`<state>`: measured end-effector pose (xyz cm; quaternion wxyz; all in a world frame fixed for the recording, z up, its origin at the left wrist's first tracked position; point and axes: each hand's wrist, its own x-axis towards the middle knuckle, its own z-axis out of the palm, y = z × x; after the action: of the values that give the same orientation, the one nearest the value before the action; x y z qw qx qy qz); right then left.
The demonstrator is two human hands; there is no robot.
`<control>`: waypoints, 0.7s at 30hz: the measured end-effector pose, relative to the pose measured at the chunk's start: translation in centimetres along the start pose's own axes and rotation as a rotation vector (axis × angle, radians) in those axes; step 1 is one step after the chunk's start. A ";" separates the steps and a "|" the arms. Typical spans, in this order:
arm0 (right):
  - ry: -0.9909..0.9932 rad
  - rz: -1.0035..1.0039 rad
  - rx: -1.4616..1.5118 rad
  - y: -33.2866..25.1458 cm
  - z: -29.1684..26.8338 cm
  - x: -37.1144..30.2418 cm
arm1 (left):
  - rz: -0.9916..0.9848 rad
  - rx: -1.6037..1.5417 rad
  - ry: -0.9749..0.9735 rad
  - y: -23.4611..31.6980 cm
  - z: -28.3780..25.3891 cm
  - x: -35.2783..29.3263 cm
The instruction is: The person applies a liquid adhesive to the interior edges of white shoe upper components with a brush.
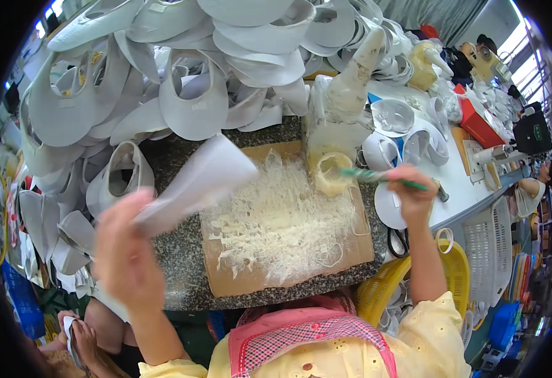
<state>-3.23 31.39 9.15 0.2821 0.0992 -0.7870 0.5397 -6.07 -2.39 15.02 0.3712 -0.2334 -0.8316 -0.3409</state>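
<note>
The right hand is gripping a green brush, whose tip is lying at the mouth of a pale cup; the left hand is pinching a blurred white piece, which is hanging over residue-crusted cardboard. With a slackening pinch, the piece could be landing in the residue, while an overloaded brush could be dripping there
</note>
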 end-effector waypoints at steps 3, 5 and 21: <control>-0.181 -0.109 -0.183 0.9 -2.0 -0.5 | 0.179 0.264 -0.058 0.8 -2.0 0.4; 0.192 0.293 0.075 2.2 -4.3 -2.3 | 0.263 0.335 -0.183 0.5 -0.1 -0.1; -0.234 -0.016 -0.118 -0.7 16.4 -0.2 | 0.875 0.440 -0.573 0.8 6.6 -9.0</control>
<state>-8.26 16.22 5.41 0.1981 0.1512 -0.8439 0.4750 -3.07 1.82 5.11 0.2773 -0.5566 -0.7764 0.1027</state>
